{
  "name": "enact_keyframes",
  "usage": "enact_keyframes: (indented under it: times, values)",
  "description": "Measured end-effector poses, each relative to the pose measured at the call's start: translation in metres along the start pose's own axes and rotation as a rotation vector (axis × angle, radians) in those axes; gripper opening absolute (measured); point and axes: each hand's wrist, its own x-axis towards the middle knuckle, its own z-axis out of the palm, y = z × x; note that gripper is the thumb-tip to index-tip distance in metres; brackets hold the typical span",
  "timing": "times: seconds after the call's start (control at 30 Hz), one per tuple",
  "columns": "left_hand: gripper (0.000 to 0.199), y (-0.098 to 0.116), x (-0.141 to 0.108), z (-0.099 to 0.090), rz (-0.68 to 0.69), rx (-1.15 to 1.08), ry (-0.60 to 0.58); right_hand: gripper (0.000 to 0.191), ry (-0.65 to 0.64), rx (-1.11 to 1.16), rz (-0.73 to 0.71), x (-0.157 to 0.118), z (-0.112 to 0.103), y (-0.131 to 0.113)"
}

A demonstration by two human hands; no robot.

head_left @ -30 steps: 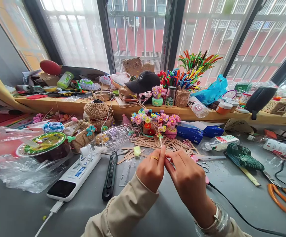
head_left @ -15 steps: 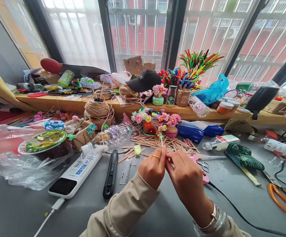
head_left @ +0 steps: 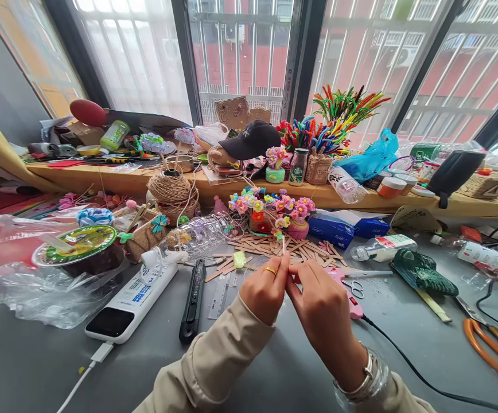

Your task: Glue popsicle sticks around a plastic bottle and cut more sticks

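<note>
My left hand (head_left: 265, 291), with a ring on one finger, pinches a thin pale stick (head_left: 284, 245) that points up and away from me. Close against it, my right hand (head_left: 323, 301) is closed in a pinch at the stick's lower end; whatever lies between its fingertips is hidden. Just beyond the stick's tip stand small crochet-like flowers (head_left: 299, 207) in pink and yellow. A heap of flat wooden craft sticks (head_left: 313, 252) spreads behind my hands. The pink glue gun (head_left: 354, 304) lies partly covered by my right hand, beside small scissors (head_left: 356, 288).
To the left lie a black utility knife (head_left: 193, 301), a clear ruler (head_left: 218, 298), a white power bank (head_left: 135, 301) with a cable, and a lidded bowl (head_left: 79, 252). At right are orange-handled scissors (head_left: 492, 347) and a plastic bottle (head_left: 384, 248). A crowded wooden ledge (head_left: 240, 194) runs behind.
The stick has tilted more upright and shifted slightly right at its tip. Both hands keep their pinch and have barely moved.
</note>
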Motion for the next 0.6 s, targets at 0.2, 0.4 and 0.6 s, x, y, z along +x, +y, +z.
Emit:
enact_keyframes:
  times: [0.2,0.4,0.6]
  values:
    - [0.025,-0.0027,0.0020,-0.0016,-0.015,-0.045,-0.017,0.011,-0.045,0.041,0.014,0.0007,-0.0009,0.0010]
    - [0.023,-0.0004,0.0010,-0.0006,0.026,0.036,0.012,0.010,-0.068,0.000,0.011,0.0017,-0.0016,0.0032]
    - [0.020,0.0023,-0.0007,0.0021,0.042,0.084,0.038,0.011,-0.043,-0.084,-0.004,-0.0008,-0.0007,0.0002]
